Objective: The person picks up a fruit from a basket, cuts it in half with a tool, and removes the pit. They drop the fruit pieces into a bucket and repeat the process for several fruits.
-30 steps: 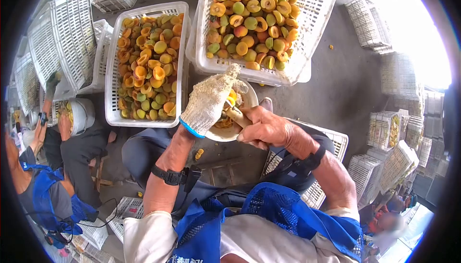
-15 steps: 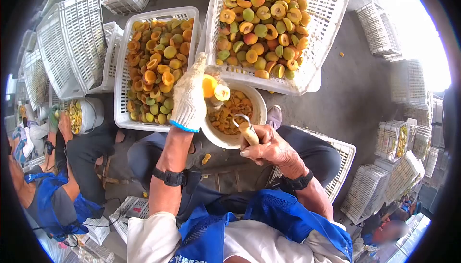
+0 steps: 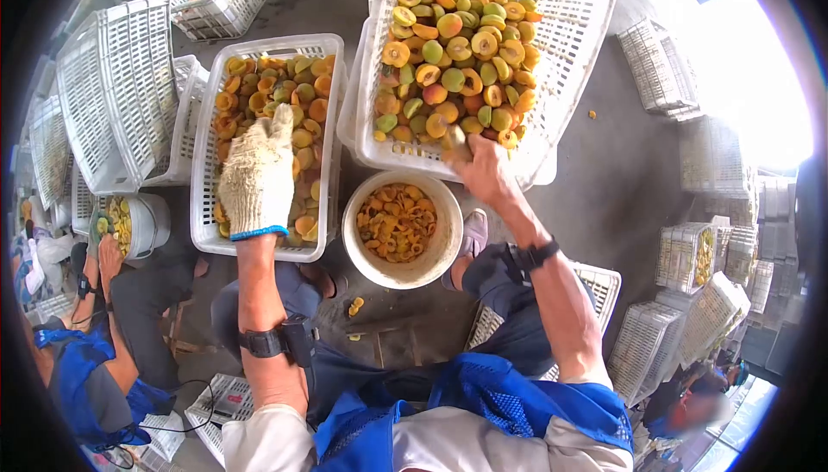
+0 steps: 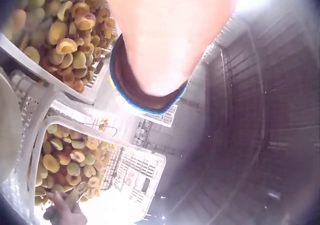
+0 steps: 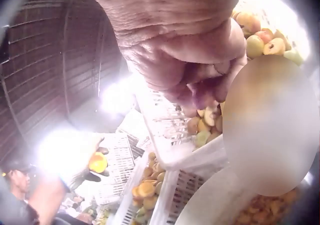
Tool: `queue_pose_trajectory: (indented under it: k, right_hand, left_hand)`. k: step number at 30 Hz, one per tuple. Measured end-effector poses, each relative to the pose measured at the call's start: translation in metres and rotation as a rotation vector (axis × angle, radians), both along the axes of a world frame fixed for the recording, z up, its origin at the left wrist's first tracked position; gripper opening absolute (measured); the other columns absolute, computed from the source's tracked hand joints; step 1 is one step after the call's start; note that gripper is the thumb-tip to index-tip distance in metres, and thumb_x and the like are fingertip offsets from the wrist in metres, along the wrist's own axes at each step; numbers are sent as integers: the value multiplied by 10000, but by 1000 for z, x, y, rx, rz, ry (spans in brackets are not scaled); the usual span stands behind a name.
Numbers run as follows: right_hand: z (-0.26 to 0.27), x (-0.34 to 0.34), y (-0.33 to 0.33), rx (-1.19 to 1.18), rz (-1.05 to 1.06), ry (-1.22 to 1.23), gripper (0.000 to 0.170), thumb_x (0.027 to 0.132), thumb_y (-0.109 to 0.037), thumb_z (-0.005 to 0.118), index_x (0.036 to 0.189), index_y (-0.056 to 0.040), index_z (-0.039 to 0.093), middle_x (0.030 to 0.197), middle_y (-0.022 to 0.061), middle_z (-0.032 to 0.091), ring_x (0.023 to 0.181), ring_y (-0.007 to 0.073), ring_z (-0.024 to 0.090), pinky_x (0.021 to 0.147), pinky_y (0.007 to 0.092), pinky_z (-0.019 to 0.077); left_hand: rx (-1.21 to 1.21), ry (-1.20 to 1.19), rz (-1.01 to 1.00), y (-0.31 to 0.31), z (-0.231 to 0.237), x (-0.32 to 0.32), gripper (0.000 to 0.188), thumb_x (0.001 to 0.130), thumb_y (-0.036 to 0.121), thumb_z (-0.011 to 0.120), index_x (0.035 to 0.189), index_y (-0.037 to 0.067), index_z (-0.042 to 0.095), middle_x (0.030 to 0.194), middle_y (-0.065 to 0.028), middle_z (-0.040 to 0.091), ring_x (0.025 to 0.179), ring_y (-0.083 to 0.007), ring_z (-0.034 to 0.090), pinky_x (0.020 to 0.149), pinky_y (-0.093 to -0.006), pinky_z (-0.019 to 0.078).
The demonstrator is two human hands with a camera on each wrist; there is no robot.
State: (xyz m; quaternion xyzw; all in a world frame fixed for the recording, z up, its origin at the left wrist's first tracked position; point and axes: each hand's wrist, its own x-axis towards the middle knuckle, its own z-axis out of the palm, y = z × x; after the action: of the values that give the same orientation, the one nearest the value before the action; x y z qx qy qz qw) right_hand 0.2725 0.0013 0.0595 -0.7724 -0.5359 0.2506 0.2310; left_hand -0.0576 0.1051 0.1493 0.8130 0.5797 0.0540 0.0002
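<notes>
My left hand (image 3: 259, 175), in a knitted glove with a blue cuff, is over the crate of apricot halves (image 3: 323, 127) at left. In the right wrist view its fingers are around an orange apricot half (image 5: 98, 162); the head view hides this behind the glove. My bare right hand (image 3: 490, 170) grips a wooden-handled pitting knife (image 3: 455, 143) at the near edge of the right crate (image 3: 573, 58). Its fingertips are right at the heaped apricots (image 3: 466, 41); the knife's metal loop is hidden. In the right wrist view, the blurred handle end (image 5: 272, 130) looms close to the camera.
Between my knees stands a white bucket (image 3: 352, 235) with orange apricot pieces inside. Another person (image 3: 86, 368) in blue sits at left beside a second bucket (image 3: 153, 222). White crates (image 3: 112, 93) are stacked left and right. Fruit scraps (image 3: 355, 306) lie on the floor.
My left hand has moved left from above the bucket to the left crate. My right hand has moved forward with the pitting knife from the bucket to the right crate.
</notes>
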Motion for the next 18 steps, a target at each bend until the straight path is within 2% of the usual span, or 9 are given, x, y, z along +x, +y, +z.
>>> queue_pose_trajectory:
  k: [2, 4, 5, 12, 14, 15, 16, 17, 18]
  right_hand:
    - [0, 1, 32, -5, 9, -142, 293, 868, -186, 686, 1031, 41, 597, 888, 271, 703, 881, 416, 699, 739, 496, 546]
    - [-10, -3, 52, -17, 9, -282, 246, 859, -147, 662, 1008, 31, 578, 913, 286, 697, 912, 444, 684, 753, 508, 546]
    - [-23, -5, 60, 27, 7, -343, 216, 853, -118, 634, 1007, 18, 568, 908, 269, 692, 901, 442, 684, 748, 521, 543]
    - [-42, -21, 64, 79, 14, -462, 185, 879, -86, 580, 1035, 10, 552, 1021, 238, 673, 883, 454, 675, 736, 543, 537]
    - [-36, -19, 63, 41, -37, -329, 295, 856, -150, 698, 1059, 31, 587, 1037, 255, 691, 900, 436, 687, 775, 504, 544]
    - [-28, -19, 60, 46, -34, -332, 295, 856, -150, 698, 1059, 31, 587, 1037, 255, 691, 900, 436, 687, 775, 504, 544]
    - [-16, -18, 54, 0, -51, -105, 403, 812, -190, 778, 1113, 21, 612, 995, 205, 712, 865, 354, 693, 775, 465, 548]
    - [-2, -20, 45, -49, -70, 124, 514, 769, -230, 857, 1166, 11, 638, 952, 155, 734, 830, 271, 699, 775, 426, 552]
    - [18, -26, 34, -49, -71, 125, 514, 769, -230, 857, 1166, 11, 638, 952, 155, 734, 830, 271, 699, 775, 426, 552]
  left_hand:
    - [15, 66, 44, 6, 3, -3, 480, 1059, 298, 484, 1426, -5, 545, 1181, -232, 678, 1096, -396, 641, 957, -452, 525]
    - [56, -67, 368, 7, 5, -3, 453, 998, 227, 544, 1406, 31, 567, 1179, -215, 677, 1084, -372, 648, 929, -459, 531]
    - [359, 269, 29, 4, -8, -18, 444, 984, 156, 541, 1423, 91, 562, 1147, -168, 700, 1031, -319, 684, 853, -436, 568]
    - [52, 53, -145, -25, -1, 32, 452, 960, 123, 553, 1408, 73, 578, 1105, -165, 706, 968, -310, 699, 817, -423, 577]
    - [-8, -124, -218, -32, -22, 39, 503, 957, 103, 524, 1458, 70, 535, 1118, -130, 676, 956, -252, 692, 778, -374, 569]
    - [-88, -382, -233, -35, -42, 40, 384, 1014, 194, 542, 1366, 52, 607, 1003, -103, 692, 799, -201, 702, 682, -312, 562]
    - [-512, -991, -19, -40, -56, 46, 444, 1055, 400, 546, 1285, 37, 657, 895, -83, 699, 655, -171, 686, 591, -285, 557]
    - [-716, -1167, 207, -46, -41, 57, 512, 1046, 474, 541, 1272, 31, 663, 883, -77, 705, 635, -168, 686, 560, -287, 555]
    - [-919, -1329, 445, -52, -27, 65, 584, 1037, 548, 535, 1259, 25, 669, 872, -72, 711, 615, -166, 687, 529, -289, 553]
